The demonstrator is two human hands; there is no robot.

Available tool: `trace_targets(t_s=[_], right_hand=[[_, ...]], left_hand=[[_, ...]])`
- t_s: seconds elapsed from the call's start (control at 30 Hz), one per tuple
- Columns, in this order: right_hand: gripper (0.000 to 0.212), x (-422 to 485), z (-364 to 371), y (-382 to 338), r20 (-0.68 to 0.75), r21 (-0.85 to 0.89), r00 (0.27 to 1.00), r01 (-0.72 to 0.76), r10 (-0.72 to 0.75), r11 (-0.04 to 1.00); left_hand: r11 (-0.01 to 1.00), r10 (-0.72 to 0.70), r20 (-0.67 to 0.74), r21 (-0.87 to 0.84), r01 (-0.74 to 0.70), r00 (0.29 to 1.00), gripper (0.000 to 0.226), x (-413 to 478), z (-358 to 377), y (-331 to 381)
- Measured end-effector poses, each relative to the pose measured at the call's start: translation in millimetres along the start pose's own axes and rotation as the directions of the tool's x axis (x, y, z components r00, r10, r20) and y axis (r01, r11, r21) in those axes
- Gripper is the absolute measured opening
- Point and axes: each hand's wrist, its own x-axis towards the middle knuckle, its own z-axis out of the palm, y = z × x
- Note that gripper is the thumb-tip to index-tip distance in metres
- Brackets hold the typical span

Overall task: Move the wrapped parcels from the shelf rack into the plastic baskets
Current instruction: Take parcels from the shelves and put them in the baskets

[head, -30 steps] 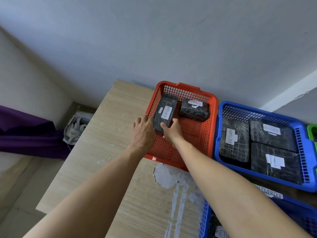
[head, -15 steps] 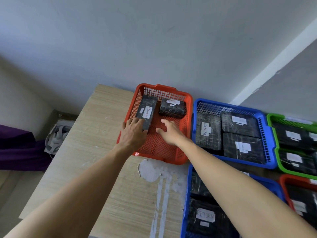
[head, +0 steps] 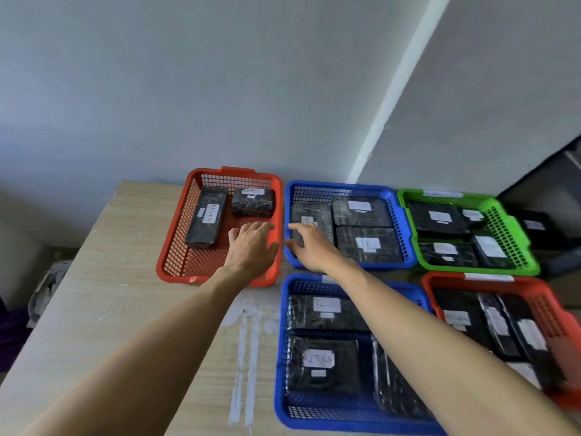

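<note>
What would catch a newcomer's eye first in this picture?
Bright plastic baskets stand in two rows: a red basket, blue basket and green basket along the wall, with a second blue basket and second red basket nearer. Each holds black wrapped parcels with white labels, some reading RETURN. The bare left arm and right arm stretch from the bottom edge toward the far red and blue baskets.
</note>
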Motion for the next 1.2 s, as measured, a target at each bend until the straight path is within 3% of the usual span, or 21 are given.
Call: trace_targets(t_s=[0.2, 0.5, 0.83, 1.1, 1.2], right_hand=[[0.057, -74, -46, 60, -0.122, -0.232, 0.988, 0.062, -0.092, 0.971], [0.064, -222, -120, 169, -0.17, -0.487, 0.972, 0.059, -0.161, 0.872], [0.055, -368, -199, 313, -0.154, -0.426, 0.983, -0.154, 0.096, 0.892], [0.052, -410, -254, 410, -0.186, -0.34, 0.955, -0.284, 0.232, 0.896], [0.053, -408, -277, 451, -0.173, -0.322, 0.944, -0.325, 0.282, 0.889]], left_hand=[[0.989, 0.135, -0.016, -0.054, -0.136, 0.991, 0.046, -24, 20, 76], [0.949, 0.315, -0.061, 0.017, -0.314, 0.947, 0.048, -93, 53, 218], [0.849, 0.528, 0.03, -0.01, -0.528, 0.849, 0.043, -135, 125, 413], [0.778, 0.628, 0.109, -0.059, -0.625, 0.771, 0.04, -116, 185, 528], [0.792, 0.611, 0.138, -0.093, -0.604, 0.779, 0.043, -100, 210, 564]])
